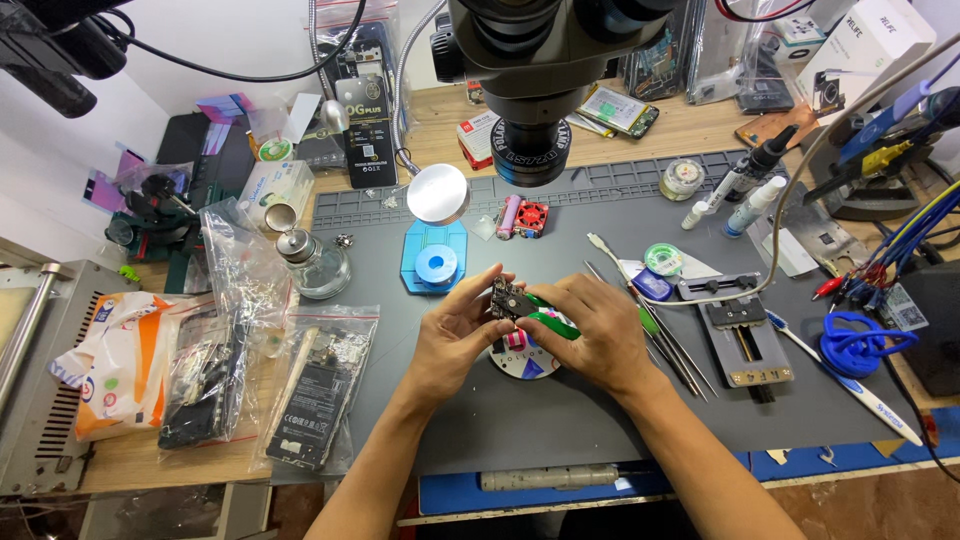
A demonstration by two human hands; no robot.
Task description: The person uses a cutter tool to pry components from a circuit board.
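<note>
Holding small dark circuit board point(507, 297) between both hands above round disc point(524, 357) on grey mat point(600, 400). Left hand point(455, 335) fingertips pinched shut on board edge; right hand point(595, 330) closed around green-handled tool point(548, 322), tip at board. Work looks mid-way: board off mat, tweezers point(668, 345) untouched beside, microscope point(530, 80) overhead.

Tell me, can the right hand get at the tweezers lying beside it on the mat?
Probably yes: the tweezers lie uncovered just beside the right hand, but that hand already holds a green tool.
</note>
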